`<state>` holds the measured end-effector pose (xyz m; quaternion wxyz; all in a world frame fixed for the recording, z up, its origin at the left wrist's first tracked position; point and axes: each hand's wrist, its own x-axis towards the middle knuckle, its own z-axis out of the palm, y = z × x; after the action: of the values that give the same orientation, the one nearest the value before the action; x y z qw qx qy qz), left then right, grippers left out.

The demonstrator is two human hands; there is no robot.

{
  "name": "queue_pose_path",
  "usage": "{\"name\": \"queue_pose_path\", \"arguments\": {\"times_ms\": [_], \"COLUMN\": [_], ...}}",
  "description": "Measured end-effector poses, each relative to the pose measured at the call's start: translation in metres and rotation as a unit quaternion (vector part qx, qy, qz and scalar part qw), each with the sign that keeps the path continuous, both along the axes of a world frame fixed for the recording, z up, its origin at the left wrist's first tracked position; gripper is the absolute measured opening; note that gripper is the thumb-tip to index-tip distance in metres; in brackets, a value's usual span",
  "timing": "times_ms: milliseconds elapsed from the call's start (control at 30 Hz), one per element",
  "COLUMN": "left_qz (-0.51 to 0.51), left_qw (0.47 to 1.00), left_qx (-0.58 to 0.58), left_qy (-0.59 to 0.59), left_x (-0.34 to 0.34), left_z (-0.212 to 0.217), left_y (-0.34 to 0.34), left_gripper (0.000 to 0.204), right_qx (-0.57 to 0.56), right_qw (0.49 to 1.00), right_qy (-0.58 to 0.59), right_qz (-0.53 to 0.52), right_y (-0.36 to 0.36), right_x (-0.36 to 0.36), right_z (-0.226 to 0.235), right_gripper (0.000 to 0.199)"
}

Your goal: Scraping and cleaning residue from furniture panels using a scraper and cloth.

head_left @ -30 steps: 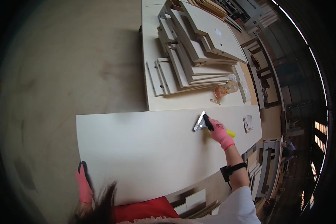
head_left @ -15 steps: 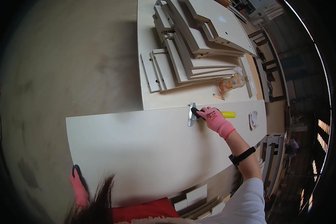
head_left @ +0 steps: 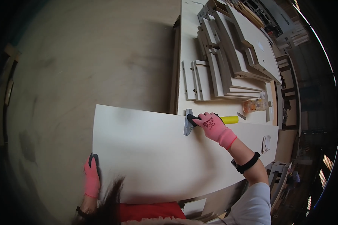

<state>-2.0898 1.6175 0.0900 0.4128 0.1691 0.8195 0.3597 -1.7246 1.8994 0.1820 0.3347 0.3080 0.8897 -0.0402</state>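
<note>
A large white board (head_left: 146, 153) lies flat in front of me, its left end jutting past the table. My right hand (head_left: 215, 129), in a pink glove with dark fingertips, is closed around a scraper (head_left: 230, 120) with a yellow handle. The scraper's wide metal head rests on the board near its far edge. At the board's left end, my left hand (head_left: 92, 174), gloved the same way, grips the edge; its fingers under the board are hidden. A crumpled white cloth (head_left: 266, 144) lies on the board's right part.
Behind the board, a white table (head_left: 187, 107) carries a tall stack of cut white panels (head_left: 229, 63). A clear bottle (head_left: 254, 106) with orange contents lies on its side there, near a small flat blade (head_left: 242, 116). Bare floor (head_left: 112, 63) spreads to the left.
My right hand has drawn the scraper leftward along the board's far edge. The left hand stays at the left end. My view has turned, so everything sits farther right in the picture.
</note>
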Motion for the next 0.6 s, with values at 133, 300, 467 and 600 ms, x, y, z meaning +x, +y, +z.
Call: {"name": "queue_pose_path", "arguments": {"times_ms": [133, 300, 467, 600], "left_qz": [0.032, 0.106, 0.047, 0.017], "left_qw": [0.999, 0.989, 0.990, 0.992], "left_qx": [0.005, 0.058, 0.100, 0.108], "left_qy": [-0.029, -0.080, -0.082, -0.067], "left_x": [0.002, 0.007, 0.002, 0.000], "left_z": [0.009, 0.010, 0.020, 0.019], "left_y": [0.009, 0.010, 0.010, 0.011], "left_gripper": [0.040, 0.038, 0.032, 0.031], "right_qx": [-0.018, -0.009, -0.007, -0.003], "right_qw": [1.000, 0.999, 0.995, 0.990], "right_qy": [-0.009, 0.011, 0.042, 0.066], "right_qz": [0.009, 0.049, 0.086, 0.127], "right_y": [0.004, 0.005, 0.005, 0.001], "right_x": [-0.043, -0.083, -0.128, -0.174], "right_z": [0.003, -0.001, -0.007, -0.008], "right_gripper": [0.044, 0.045, 0.045, 0.045]}}
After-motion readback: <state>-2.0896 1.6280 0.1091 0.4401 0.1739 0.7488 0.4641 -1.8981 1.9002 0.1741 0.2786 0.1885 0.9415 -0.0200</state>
